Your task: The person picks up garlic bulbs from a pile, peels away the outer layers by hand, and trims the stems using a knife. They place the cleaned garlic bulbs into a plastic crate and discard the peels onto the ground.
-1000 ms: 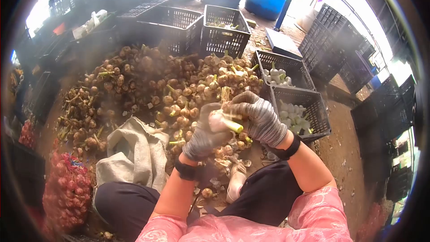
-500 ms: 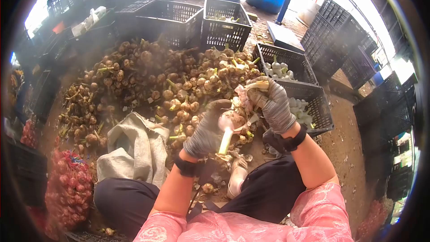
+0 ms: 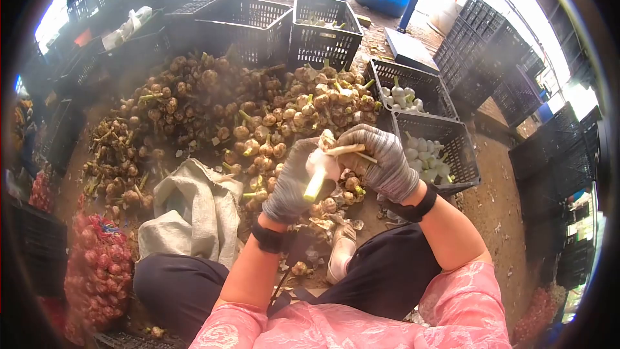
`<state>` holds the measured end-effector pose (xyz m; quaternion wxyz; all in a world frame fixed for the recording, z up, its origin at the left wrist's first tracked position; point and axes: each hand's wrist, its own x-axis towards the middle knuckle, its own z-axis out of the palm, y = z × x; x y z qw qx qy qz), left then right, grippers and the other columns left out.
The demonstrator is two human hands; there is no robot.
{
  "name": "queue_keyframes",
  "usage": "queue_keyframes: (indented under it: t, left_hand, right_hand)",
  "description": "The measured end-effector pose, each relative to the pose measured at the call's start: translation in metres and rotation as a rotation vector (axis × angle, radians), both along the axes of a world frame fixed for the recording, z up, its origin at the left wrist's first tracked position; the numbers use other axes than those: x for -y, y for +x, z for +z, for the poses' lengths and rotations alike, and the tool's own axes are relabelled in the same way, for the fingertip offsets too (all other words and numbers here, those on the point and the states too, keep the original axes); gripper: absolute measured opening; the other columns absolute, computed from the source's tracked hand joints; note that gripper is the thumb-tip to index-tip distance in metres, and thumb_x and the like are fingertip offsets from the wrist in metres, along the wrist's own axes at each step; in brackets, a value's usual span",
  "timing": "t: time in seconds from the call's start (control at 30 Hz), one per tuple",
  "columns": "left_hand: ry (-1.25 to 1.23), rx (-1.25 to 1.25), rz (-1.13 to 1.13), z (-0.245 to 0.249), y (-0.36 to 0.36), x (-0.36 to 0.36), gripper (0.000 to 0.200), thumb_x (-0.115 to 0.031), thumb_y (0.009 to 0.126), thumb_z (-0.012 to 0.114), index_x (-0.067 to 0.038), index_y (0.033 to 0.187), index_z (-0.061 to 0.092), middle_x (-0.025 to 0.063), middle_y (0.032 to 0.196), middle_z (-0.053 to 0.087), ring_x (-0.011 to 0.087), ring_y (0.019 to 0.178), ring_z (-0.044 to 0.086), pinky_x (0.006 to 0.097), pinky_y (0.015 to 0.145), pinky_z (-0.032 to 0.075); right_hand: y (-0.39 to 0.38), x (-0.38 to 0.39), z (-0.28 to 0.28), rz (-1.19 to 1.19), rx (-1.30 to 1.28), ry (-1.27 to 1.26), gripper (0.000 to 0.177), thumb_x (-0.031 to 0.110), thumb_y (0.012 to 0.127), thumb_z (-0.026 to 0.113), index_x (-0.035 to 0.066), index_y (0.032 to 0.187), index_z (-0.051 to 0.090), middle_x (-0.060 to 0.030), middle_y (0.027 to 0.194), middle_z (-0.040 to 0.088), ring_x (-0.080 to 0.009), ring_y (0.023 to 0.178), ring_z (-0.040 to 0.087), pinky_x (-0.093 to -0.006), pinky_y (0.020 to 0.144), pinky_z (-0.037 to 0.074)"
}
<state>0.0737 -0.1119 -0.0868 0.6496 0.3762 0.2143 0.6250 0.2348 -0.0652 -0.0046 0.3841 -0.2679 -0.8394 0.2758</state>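
Note:
My left hand (image 3: 292,184), in a grey glove, is wrapped around a garlic bulb (image 3: 324,165) with its cut green-white stem pointing down toward me. The bulb looks pale and clean on the side facing me. From the right, my gloved right hand (image 3: 386,163) presses its fingers together against the bulb's side. Dry strips of husk (image 3: 345,150) stick out between its fingertips and the bulb. Just beyond both hands lies a big heap of unpeeled, soil-brown garlic (image 3: 265,119). My fingers partly hide the bulb.
Black crates with white garlic, a nearer crate (image 3: 470,155) and a farther crate (image 3: 445,98), stand right of the heap. More crates (image 3: 245,29) line the back. A cloth sack (image 3: 194,213) and a red net bag (image 3: 100,271) lie left. A platform scale (image 3: 413,52) stands behind.
My right hand has come down and left to the bulb; the loose pinkish skin it held up is no longer seen. The bulb has risen slightly and shows more white surface.

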Motion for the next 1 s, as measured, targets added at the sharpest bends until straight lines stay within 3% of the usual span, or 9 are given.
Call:
queue_keyframes:
  t: [0.17,0.3,0.53,0.6,0.73,0.77,0.8,0.87,1.0]
  left_hand:
    - [0.314,-0.22,-0.055,0.01,-0.002,0.0,0.065,0.002,0.071,0.065,-0.006,0.127,0.035,0.0085,0.105,0.054,0.0166,0.095,0.054,0.0297,0.082,0.046]
    - [0.0,0.25,-0.145,0.007,0.006,-0.011,0.063,-0.002,0.075,0.063,-0.007,0.129,0.031,0.0103,0.107,0.053,0.0187,0.091,0.056,0.0293,0.08,0.048]
    - [-0.042,0.039,0.045,0.0,0.016,-0.007,0.052,-0.012,0.075,0.067,-0.001,0.121,0.045,0.0059,0.101,0.06,0.0093,0.082,0.06,0.0254,0.065,0.051]
    - [-0.029,-0.32,0.092,0.003,0.006,-0.003,0.065,-0.026,0.073,0.065,-0.003,0.128,0.04,0.012,0.117,0.053,0.0247,0.106,0.053,0.0411,0.092,0.042]
    - [-0.18,-0.193,0.126,0.002,0.0,-0.003,0.06,-0.021,0.073,0.062,-0.005,0.127,0.043,0.0122,0.115,0.055,0.0252,0.102,0.055,0.0408,0.086,0.046]
    - [-0.09,-0.343,0.162,-0.014,-0.002,-0.011,0.056,-0.022,0.075,0.062,-0.006,0.126,0.044,0.0109,0.113,0.055,0.0229,0.099,0.056,0.0391,0.082,0.049]
    - [-0.09,-0.344,0.16,-0.021,0.0,-0.015,0.056,-0.022,0.075,0.062,-0.006,0.126,0.044,0.0109,0.113,0.055,0.0229,0.099,0.056,0.0391,0.082,0.049]
    - [-0.223,0.345,-0.032,-0.034,0.009,-0.022,0.052,-0.022,0.079,0.062,-0.008,0.126,0.045,0.0093,0.111,0.056,0.0201,0.096,0.057,0.0369,0.079,0.05]
    - [-0.273,0.232,0.07,-0.057,0.029,-0.023,0.042,-0.017,0.084,0.059,-0.007,0.123,0.047,0.0078,0.11,0.057,0.0181,0.097,0.057,0.0342,0.08,0.05]
  right_hand:
    - [0.002,-0.004,0.0,-0.044,-0.482,-0.8,0.018,0.012,0.087,0.057,0.003,0.102,0.06,-0.0061,0.095,0.063,-0.0144,0.082,0.062,-0.0275,0.072,0.054]
    - [0.004,-0.01,-0.003,-0.019,-0.606,-0.918,0.024,0.016,0.087,0.056,-0.001,0.104,0.056,-0.0119,0.099,0.061,-0.0198,0.09,0.061,-0.0323,0.077,0.054]
    - [-0.002,-0.008,0.004,0.115,-0.8,-1.008,0.024,0.015,0.088,0.053,0.0,0.107,0.053,-0.0083,0.092,0.061,-0.0164,0.082,0.06,-0.0316,0.072,0.052]
    - [0.012,-0.026,0.001,0.016,-0.877,-0.954,0.018,0.015,0.089,0.052,0.0,0.1,0.055,-0.0083,0.087,0.062,-0.0166,0.073,0.061,-0.0268,0.062,0.052]
    - [0.068,-0.077,-0.027,0.236,-0.123,-0.484,0.004,0.009,0.083,0.059,0.005,0.084,0.059,-0.0069,0.08,0.062,-0.0172,0.065,0.06,-0.0248,0.057,0.051]
    - [0.081,-0.07,-0.047,0.198,-0.053,-0.896,0.008,0.01,0.076,0.066,0.006,0.078,0.06,-0.0045,0.075,0.062,-0.0173,0.066,0.06,-0.0269,0.058,0.05]
    - [0.097,-0.066,-0.058,0.268,0.712,-0.404,0.014,0.012,0.071,0.07,0.006,0.078,0.06,-0.0026,0.072,0.062,-0.0168,0.067,0.059,-0.0295,0.06,0.049]
    - [0.107,-0.049,-0.074,0.316,1.37,-0.636,0.038,0.02,0.068,0.075,0.006,0.101,0.063,-0.0027,0.087,0.066,-0.0139,0.075,0.059,-0.0285,0.069,0.049]
    - [0.108,-0.044,-0.101,-0.021,0.454,-0.884,0.029,0.021,0.07,0.074,0.003,0.091,0.066,-0.0043,0.074,0.065,-0.0059,0.068,0.055,-0.026,0.062,0.048]
